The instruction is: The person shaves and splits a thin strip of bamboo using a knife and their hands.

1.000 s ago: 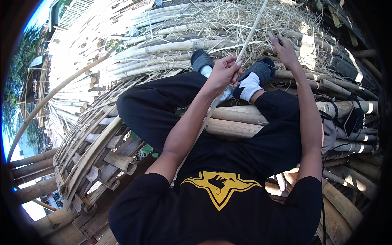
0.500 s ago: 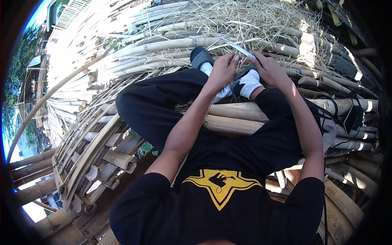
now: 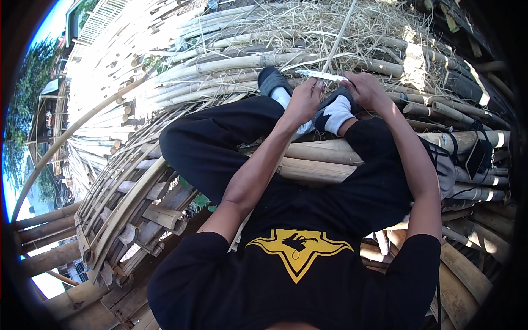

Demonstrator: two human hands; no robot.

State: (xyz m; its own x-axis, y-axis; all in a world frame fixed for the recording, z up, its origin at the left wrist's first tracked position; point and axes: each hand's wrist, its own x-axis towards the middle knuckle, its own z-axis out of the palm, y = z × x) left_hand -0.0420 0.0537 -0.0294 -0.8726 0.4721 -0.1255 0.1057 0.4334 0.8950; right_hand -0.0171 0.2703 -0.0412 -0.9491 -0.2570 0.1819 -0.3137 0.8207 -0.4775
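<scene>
My right hand (image 3: 365, 91) is closed around the handle of a knife (image 3: 318, 74). The blade points left, just above the fingertips of my left hand (image 3: 306, 98). That hand is pinched on a thin bamboo strip (image 3: 340, 36), which slants up and away beyond the blade. Blade and strip cross between the hands; whether they touch I cannot tell. Both hands are over my crossed feet, one in a dark slipper (image 3: 269, 80), the other in a white sock (image 3: 336, 115) with dark patches.
Pale shavings (image 3: 363, 33) lie heaped over bamboo poles (image 3: 236, 65) ahead. Split bamboo pieces (image 3: 162, 215) are stacked at my left, beside a long curved pole (image 3: 71, 132). On the right, a dark strapped item (image 3: 477, 157) rests on more poles.
The knife has turned from pointing away to lying nearly level, blade to the left. The long strip now stands out clearly beyond my hands. My right hand has shifted slightly right.
</scene>
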